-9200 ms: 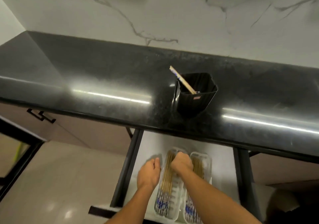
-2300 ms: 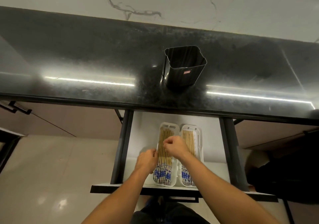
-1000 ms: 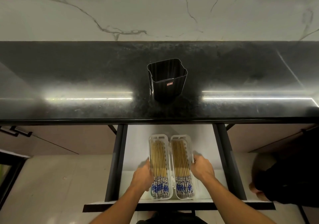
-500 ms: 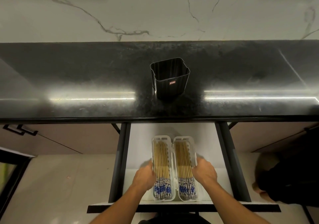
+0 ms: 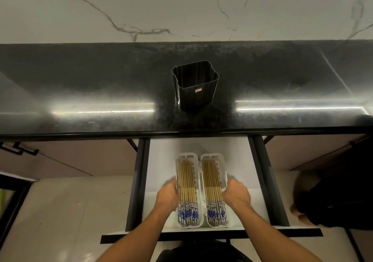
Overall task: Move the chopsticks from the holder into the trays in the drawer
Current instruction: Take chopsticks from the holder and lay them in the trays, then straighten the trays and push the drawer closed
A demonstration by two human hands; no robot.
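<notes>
The left hand (image 5: 167, 199) sits at 9 o'clock of the left tray (image 5: 186, 156). Its grip is curled round the tray's outer wall, with the fingertips hidden behind the rim. The chopsticks (image 5: 186, 181) lie flat in both trays, long axis running 12 to 6 o'clock, patterned blue ends at 6, towards the person.

At 12 o'clock of the trays, well apart on the black worktop (image 5: 80, 84), the holder (image 5: 196, 92) stands upright. No sticks show above its rim, but its floor is too dark to read.

The right tray (image 5: 212, 156) lies just beside the left one in the open drawer (image 5: 161, 156), their long walls close or touching. The right hand (image 5: 237, 197) is at its 3 o'clock, grip curled against the outer wall with the thumb near the rim.

Each hand is nearer its own tray, so any squaring-up would probably be along that 12-to-6 line. At far right a dark shape (image 5: 333, 199) is cut off and hard to make out.
</notes>
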